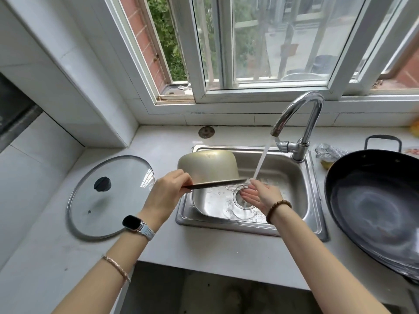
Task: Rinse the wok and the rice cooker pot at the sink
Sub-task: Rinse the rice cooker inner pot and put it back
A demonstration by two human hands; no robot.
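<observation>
Pot (pixel 209 165) upturned over sink (pixel 292 175), left hand (pixel 169 189) gripping rim, draining. Right hand (pixel 260 196) open, fingers apart under tap stream. Wok (pixel 371 200) on worktop right of that hand, seemingly rinsed. Task looks nearly done.

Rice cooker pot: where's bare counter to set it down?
Bare: the counter strip between glass lid and sink, and the front edge below the sink. Crowded: right of the sink, where the wok and steel scourer fill the counter beside the faucet.
</observation>
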